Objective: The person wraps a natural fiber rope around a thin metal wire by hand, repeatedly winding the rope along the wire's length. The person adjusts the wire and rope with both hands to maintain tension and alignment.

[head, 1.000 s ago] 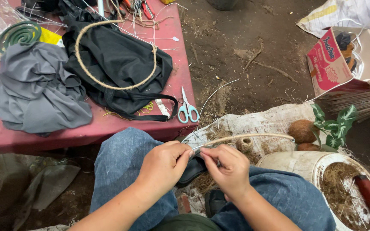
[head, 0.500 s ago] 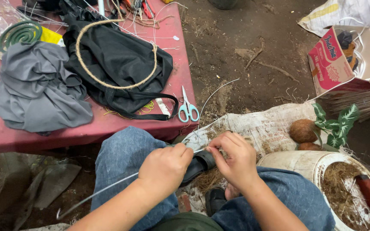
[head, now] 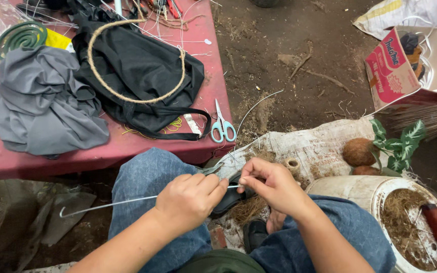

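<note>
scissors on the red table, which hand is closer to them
The right hand. It sits just below the scissors, slightly to their right, pinching the wire. The left hand grips the same wire lower and further left, a little farther from them. The gap is small.

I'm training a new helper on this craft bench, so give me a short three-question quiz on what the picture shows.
1. True or false: both the left hand and the right hand grip the wire.
2. The scissors lie on: A) the red table B) the ground C) the white bucket.
3. What shape does the wire's free end make?

Key: 1 true; 2 A; 3 a hook.
</note>
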